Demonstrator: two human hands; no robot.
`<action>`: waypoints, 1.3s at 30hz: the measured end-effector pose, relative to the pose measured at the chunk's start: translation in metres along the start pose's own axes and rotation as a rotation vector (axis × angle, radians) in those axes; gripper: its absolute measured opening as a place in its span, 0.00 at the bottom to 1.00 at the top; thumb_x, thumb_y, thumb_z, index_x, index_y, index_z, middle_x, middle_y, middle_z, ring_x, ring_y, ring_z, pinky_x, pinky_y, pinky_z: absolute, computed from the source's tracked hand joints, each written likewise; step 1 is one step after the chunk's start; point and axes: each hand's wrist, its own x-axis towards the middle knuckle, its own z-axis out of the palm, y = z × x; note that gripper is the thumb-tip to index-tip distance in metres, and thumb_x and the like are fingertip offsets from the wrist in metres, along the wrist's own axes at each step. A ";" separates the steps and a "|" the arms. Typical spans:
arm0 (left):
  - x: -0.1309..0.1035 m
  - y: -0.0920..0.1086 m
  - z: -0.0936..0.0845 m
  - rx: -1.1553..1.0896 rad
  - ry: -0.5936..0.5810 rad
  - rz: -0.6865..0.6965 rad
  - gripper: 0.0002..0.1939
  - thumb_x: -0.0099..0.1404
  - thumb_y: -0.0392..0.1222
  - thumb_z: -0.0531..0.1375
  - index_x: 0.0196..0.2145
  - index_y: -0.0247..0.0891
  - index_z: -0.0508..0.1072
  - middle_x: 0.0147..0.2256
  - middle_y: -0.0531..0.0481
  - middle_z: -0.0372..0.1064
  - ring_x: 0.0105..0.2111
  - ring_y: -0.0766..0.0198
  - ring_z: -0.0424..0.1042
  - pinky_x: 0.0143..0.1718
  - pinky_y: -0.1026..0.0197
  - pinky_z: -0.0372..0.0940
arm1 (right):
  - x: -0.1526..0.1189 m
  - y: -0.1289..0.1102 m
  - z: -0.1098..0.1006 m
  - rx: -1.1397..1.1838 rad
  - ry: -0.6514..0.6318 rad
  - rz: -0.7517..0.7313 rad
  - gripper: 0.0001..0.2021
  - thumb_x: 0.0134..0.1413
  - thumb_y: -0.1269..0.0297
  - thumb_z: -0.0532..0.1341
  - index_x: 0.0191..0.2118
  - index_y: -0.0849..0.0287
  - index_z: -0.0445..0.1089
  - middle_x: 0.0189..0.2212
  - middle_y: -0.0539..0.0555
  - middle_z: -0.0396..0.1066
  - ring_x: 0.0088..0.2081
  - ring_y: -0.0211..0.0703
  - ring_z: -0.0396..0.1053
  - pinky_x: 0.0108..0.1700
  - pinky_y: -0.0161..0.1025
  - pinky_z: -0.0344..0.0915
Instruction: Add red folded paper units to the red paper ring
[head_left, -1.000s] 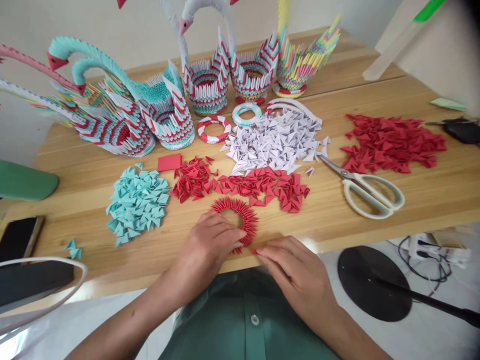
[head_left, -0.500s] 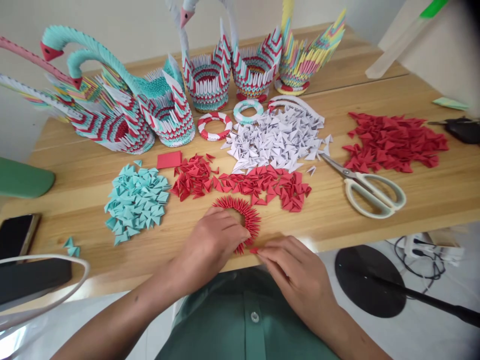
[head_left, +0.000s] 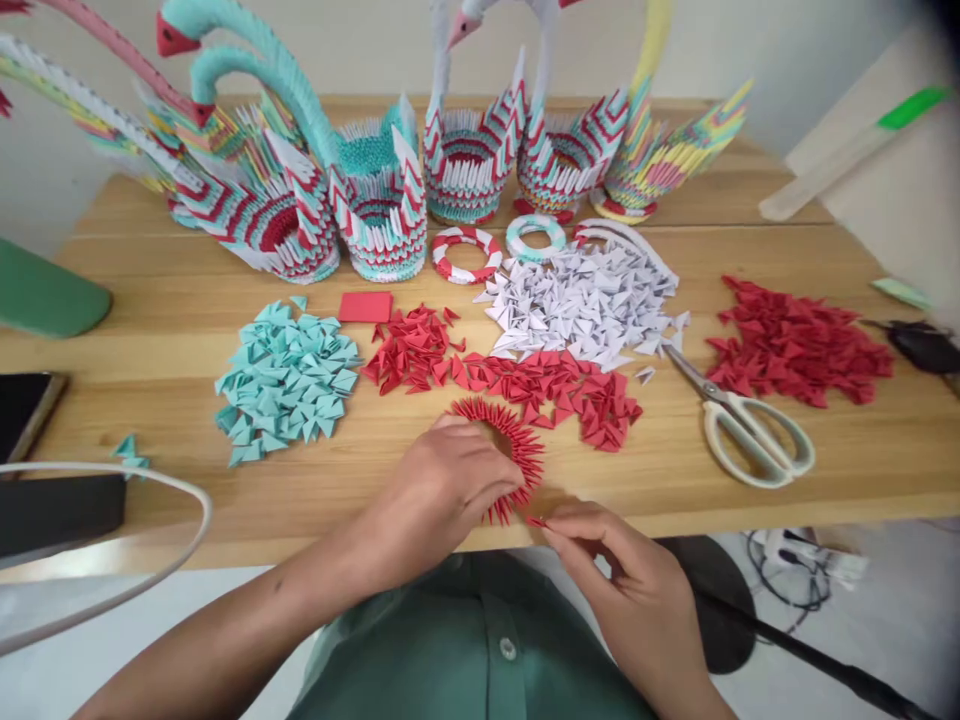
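A spiky ring of red folded paper pieces (head_left: 529, 452) rests near the table's front edge. My left hand (head_left: 450, 480) covers its left side, fingers closed on it. Just right of the ring, my right hand (head_left: 626, 565) pinches a small red paper piece (head_left: 537, 522) between thumb and index finger; the piece is apart from the ring. Behind the ring lie loose red pieces (head_left: 562, 385), with a white pile (head_left: 592, 300) beyond them. A turquoise pile (head_left: 289, 380) is to the left, and another red pile (head_left: 802, 345) to the right.
Scissors (head_left: 757, 440) lie right of the ring. Paper swan baskets (head_left: 386, 220) line the back, with a red-white ring (head_left: 466, 255) and a turquoise-white ring (head_left: 535, 238) before them. A green cup (head_left: 49, 290), phone (head_left: 26, 415) and white cable (head_left: 202, 510) are at left.
The camera view has shifted, so the table's contents appear moved. My left hand still holds the red ring, and my right hand still pinches the small red piece beside it.
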 end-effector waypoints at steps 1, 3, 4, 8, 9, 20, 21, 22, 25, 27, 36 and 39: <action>0.000 0.000 0.000 -0.017 0.014 -0.003 0.12 0.72 0.34 0.56 0.31 0.34 0.75 0.26 0.52 0.71 0.29 0.66 0.66 0.37 0.60 0.56 | -0.001 -0.001 0.000 0.024 -0.010 0.058 0.07 0.57 0.62 0.64 0.28 0.55 0.74 0.28 0.49 0.76 0.25 0.36 0.71 0.26 0.30 0.67; -0.002 0.000 0.001 -0.042 0.028 -0.013 0.12 0.72 0.34 0.56 0.31 0.33 0.75 0.26 0.52 0.70 0.29 0.66 0.66 0.37 0.60 0.56 | -0.002 -0.002 0.000 0.090 0.000 0.170 0.09 0.55 0.60 0.65 0.27 0.55 0.74 0.28 0.50 0.76 0.24 0.36 0.71 0.24 0.30 0.66; -0.002 -0.001 0.001 -0.048 0.030 -0.021 0.12 0.72 0.34 0.56 0.30 0.33 0.76 0.25 0.52 0.70 0.29 0.66 0.66 0.37 0.60 0.56 | -0.002 -0.002 0.000 0.126 0.012 0.217 0.09 0.54 0.59 0.66 0.26 0.56 0.73 0.28 0.50 0.76 0.22 0.35 0.69 0.22 0.29 0.66; -0.004 -0.002 0.001 -0.049 0.013 -0.053 0.13 0.72 0.34 0.56 0.30 0.33 0.76 0.25 0.52 0.69 0.29 0.65 0.66 0.37 0.60 0.57 | -0.003 -0.003 0.001 0.212 -0.003 0.289 0.09 0.52 0.57 0.67 0.27 0.56 0.73 0.30 0.50 0.75 0.17 0.31 0.64 0.18 0.29 0.65; -0.004 -0.002 0.000 -0.052 0.009 -0.053 0.13 0.72 0.34 0.56 0.30 0.33 0.76 0.25 0.52 0.69 0.29 0.65 0.66 0.38 0.60 0.57 | -0.003 -0.003 0.001 0.211 -0.015 0.292 0.09 0.52 0.58 0.67 0.27 0.57 0.73 0.29 0.50 0.75 0.17 0.31 0.64 0.18 0.29 0.65; -0.006 -0.008 0.003 -0.122 0.047 -0.042 0.17 0.72 0.35 0.53 0.27 0.35 0.75 0.25 0.52 0.68 0.29 0.64 0.66 0.37 0.59 0.56 | -0.008 -0.003 0.007 0.168 0.074 0.352 0.10 0.50 0.59 0.69 0.38 0.55 0.78 0.26 0.50 0.76 0.21 0.37 0.71 0.25 0.33 0.72; -0.007 -0.009 0.004 -0.123 0.054 -0.042 0.17 0.72 0.35 0.53 0.27 0.35 0.75 0.24 0.52 0.68 0.29 0.63 0.66 0.36 0.59 0.56 | -0.008 -0.003 0.006 0.162 0.047 0.342 0.08 0.50 0.59 0.69 0.36 0.55 0.78 0.25 0.50 0.76 0.21 0.38 0.72 0.25 0.34 0.73; -0.007 -0.009 0.004 -0.121 0.060 -0.042 0.17 0.72 0.35 0.53 0.27 0.35 0.74 0.24 0.52 0.67 0.29 0.63 0.66 0.36 0.59 0.56 | -0.008 -0.004 0.005 0.154 0.020 0.342 0.07 0.51 0.59 0.68 0.34 0.56 0.78 0.24 0.51 0.76 0.22 0.39 0.72 0.25 0.34 0.73; -0.008 -0.011 0.005 -0.119 0.072 -0.049 0.16 0.71 0.34 0.53 0.26 0.34 0.74 0.24 0.52 0.66 0.28 0.63 0.65 0.35 0.58 0.55 | -0.005 -0.010 0.005 0.120 0.003 0.392 0.08 0.53 0.57 0.67 0.31 0.56 0.75 0.22 0.50 0.75 0.22 0.39 0.73 0.27 0.34 0.73; -0.007 -0.011 0.006 -0.123 0.075 -0.051 0.16 0.71 0.34 0.54 0.26 0.34 0.73 0.23 0.53 0.65 0.28 0.63 0.64 0.35 0.58 0.55 | -0.003 -0.014 0.006 0.104 0.003 0.409 0.09 0.54 0.56 0.66 0.31 0.56 0.73 0.21 0.50 0.75 0.23 0.39 0.73 0.27 0.33 0.73; -0.006 -0.012 0.008 -0.149 0.045 -0.065 0.12 0.66 0.33 0.60 0.24 0.36 0.68 0.23 0.55 0.63 0.27 0.65 0.61 0.34 0.59 0.54 | -0.002 -0.016 0.010 0.086 0.058 0.365 0.10 0.58 0.57 0.63 0.31 0.57 0.68 0.21 0.48 0.74 0.21 0.38 0.72 0.23 0.31 0.70; -0.007 -0.011 0.006 -0.184 0.059 -0.066 0.12 0.65 0.32 0.60 0.23 0.36 0.68 0.23 0.55 0.62 0.27 0.65 0.61 0.34 0.59 0.54 | -0.003 -0.013 0.012 0.076 0.070 0.330 0.09 0.59 0.59 0.63 0.31 0.57 0.68 0.23 0.49 0.74 0.19 0.36 0.70 0.22 0.32 0.68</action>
